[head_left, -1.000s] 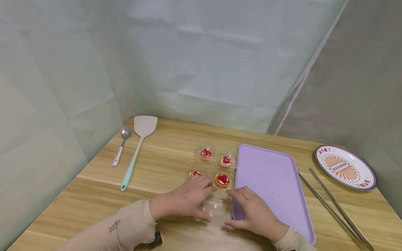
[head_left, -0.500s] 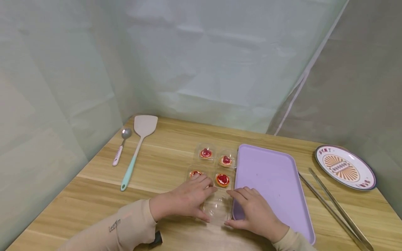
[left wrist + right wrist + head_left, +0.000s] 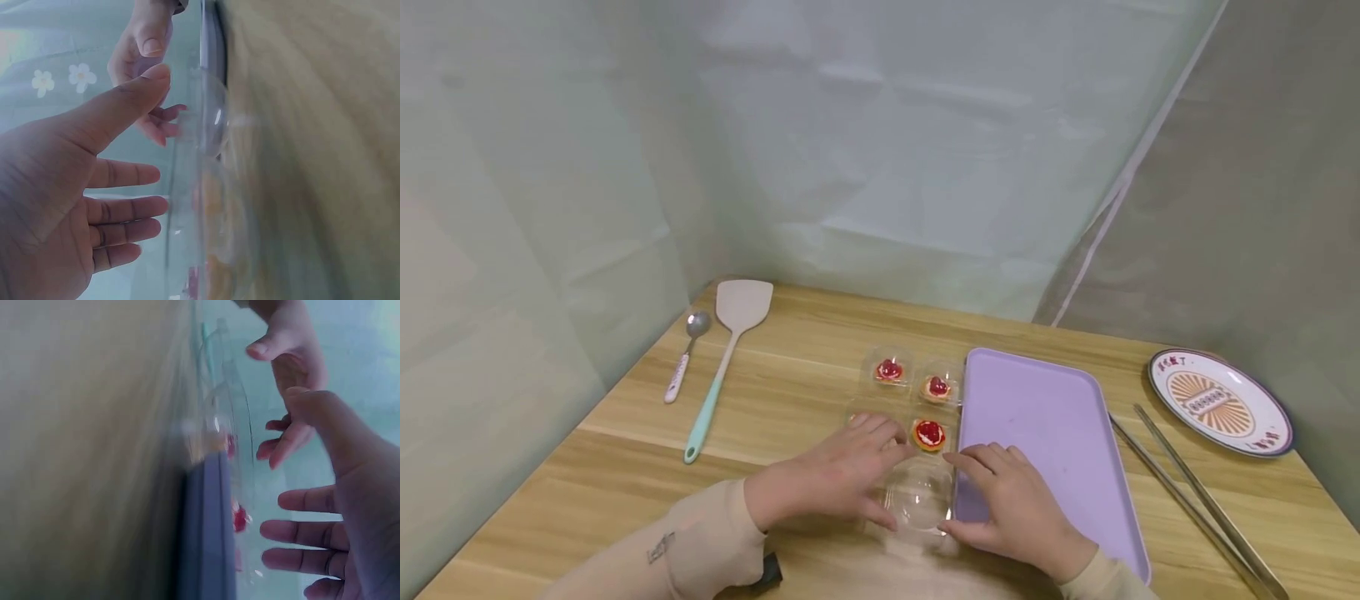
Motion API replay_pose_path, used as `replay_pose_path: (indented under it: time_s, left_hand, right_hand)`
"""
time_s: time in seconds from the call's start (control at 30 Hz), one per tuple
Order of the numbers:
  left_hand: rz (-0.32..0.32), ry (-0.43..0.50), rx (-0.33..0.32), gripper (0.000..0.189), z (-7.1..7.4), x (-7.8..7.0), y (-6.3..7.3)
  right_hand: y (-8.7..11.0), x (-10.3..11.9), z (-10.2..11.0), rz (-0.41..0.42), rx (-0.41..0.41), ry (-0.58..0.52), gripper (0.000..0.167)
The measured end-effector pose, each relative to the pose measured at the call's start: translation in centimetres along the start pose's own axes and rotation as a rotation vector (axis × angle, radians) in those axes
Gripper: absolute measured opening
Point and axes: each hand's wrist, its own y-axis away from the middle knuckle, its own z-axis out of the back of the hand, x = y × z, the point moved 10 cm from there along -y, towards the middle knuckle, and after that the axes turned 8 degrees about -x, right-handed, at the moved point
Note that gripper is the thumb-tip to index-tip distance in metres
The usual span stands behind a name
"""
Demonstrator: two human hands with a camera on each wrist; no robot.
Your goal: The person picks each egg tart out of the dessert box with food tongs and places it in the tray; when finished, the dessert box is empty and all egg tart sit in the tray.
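Note:
A clear plastic clamshell box [image 3: 921,498] with domed cups lies on the table, left of the lilac tray [image 3: 1041,417]. Red-topped tarts show in it: one far left [image 3: 889,370], one far right [image 3: 936,388] and one in the middle row [image 3: 929,434]. The nearest right cup shows no tart. My left hand [image 3: 850,467] hovers over the box's left side and hides part of it. At the right edge is my right hand [image 3: 1011,508], overlapping the tray. In the wrist views, the left hand [image 3: 75,194] and right hand [image 3: 350,500] have extended fingers, with nothing between thumb and fingers.
A spatula [image 3: 730,367] with a mint handle and a small spoon [image 3: 685,358] lie at the left. Metal tongs [image 3: 1195,500] lie right of the tray, below a patterned plate [image 3: 1213,402]. Pale curtains [image 3: 865,167] stand behind the table [image 3: 625,467].
The head view has shifted slightly. My left fingers now cover the middle-row left tart, which showed before. Both hands otherwise stay about where they were beside the box.

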Motion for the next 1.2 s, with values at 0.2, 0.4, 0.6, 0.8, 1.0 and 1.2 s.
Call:
replay_pose_path:
  time_s: [0.2, 0.4, 0.6, 0.8, 1.0, 1.2]
  left_hand:
    - [0.028, 0.053, -0.002, 0.085, 0.6, 0.6, 0.0]
    - [0.042, 0.114, -0.053, 0.08, 1.5, 1.3, -0.1]
    - [0.072, 0.147, -0.063, 0.077, 2.1, 2.2, -0.2]
    - [0.041, 0.109, -0.178, 0.072, 3.7, 3.1, -0.7]
    - [0.052, 0.104, -0.255, 0.071, 4.8, 4.4, -1.1]
    - [0.105, 0.11, -0.29, 0.068, 5.4, 6.4, -1.5]
  right_hand:
    - [-0.7, -0.3, 1.0, -0.018, -0.004, -0.011, 0.066]
    - [-1.1, -0.6, 1.8, -0.015, 0.002, 0.009, 0.064]
    - [-1.9, -0.6, 2.7, 0.018, -0.002, 0.031, 0.061]
    - [-3.0, -0.7, 3.4, 0.041, 0.011, 0.03, 0.059]
    - [-4.2, -0.9, 4.0, 0.064, 0.025, 0.017, 0.058]
    - [-6.0, -1.3, 4.1, 0.076, 0.057, -0.004, 0.053]
